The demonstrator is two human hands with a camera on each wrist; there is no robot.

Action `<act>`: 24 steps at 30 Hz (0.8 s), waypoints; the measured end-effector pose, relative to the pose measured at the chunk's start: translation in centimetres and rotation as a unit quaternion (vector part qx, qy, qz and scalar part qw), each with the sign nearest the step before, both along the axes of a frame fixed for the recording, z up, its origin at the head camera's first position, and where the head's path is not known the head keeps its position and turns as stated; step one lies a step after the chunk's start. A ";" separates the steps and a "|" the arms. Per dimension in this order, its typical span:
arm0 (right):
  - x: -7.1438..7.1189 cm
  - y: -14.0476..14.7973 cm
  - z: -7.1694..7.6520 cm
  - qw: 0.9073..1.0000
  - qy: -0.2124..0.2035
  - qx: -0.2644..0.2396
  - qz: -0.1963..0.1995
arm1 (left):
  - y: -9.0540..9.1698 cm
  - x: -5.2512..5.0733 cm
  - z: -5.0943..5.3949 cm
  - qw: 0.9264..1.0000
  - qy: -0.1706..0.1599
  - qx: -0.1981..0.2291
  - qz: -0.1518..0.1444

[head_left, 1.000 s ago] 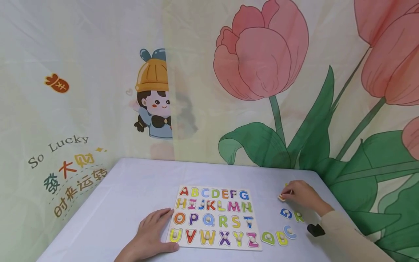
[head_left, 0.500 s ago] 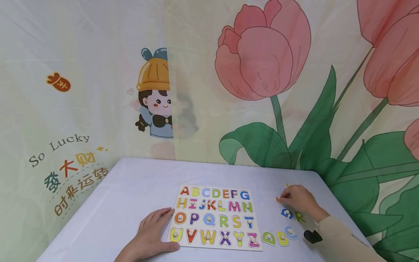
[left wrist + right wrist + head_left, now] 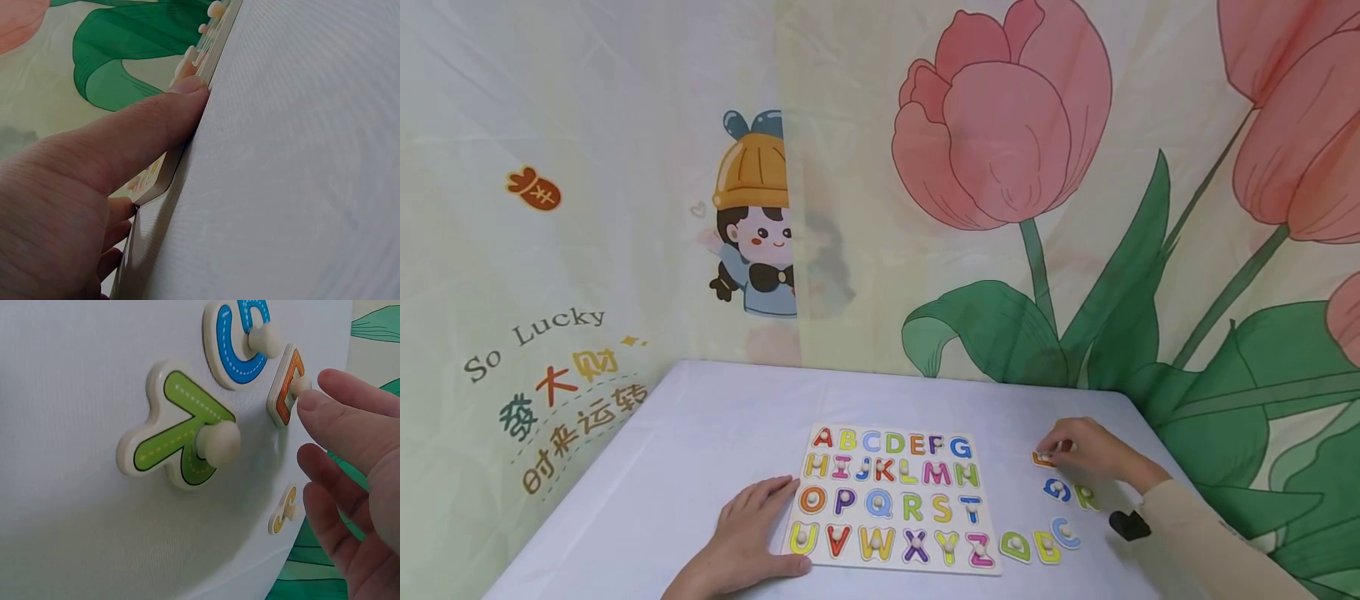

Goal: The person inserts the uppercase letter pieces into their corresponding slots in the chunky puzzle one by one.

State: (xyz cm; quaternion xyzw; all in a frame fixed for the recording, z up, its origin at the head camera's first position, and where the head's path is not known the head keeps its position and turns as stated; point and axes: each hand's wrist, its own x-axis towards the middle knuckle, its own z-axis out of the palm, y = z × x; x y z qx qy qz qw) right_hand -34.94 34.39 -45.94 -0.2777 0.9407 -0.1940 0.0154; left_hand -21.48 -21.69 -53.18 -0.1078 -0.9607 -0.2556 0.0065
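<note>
Tabletop (image 3: 1011, 471) between board edge (image 3: 983, 527) and right fingers (image 3: 1060, 436)

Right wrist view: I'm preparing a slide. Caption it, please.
Right hand at the knob of an orange letter, a blue letter and a green letter nearby.

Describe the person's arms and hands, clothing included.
The left hand and right hand are bare, no gloves showing. The right sleeve is pale beige with small dark marks; a black object shows beside its cuff. No left sleeve is in view.
</note>
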 end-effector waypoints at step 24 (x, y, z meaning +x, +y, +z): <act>-0.7 -0.3 -0.5 0.999 -0.020 -0.007 -0.033 | -0.2 0.3 0.3 1.000 0.020 0.005 -0.010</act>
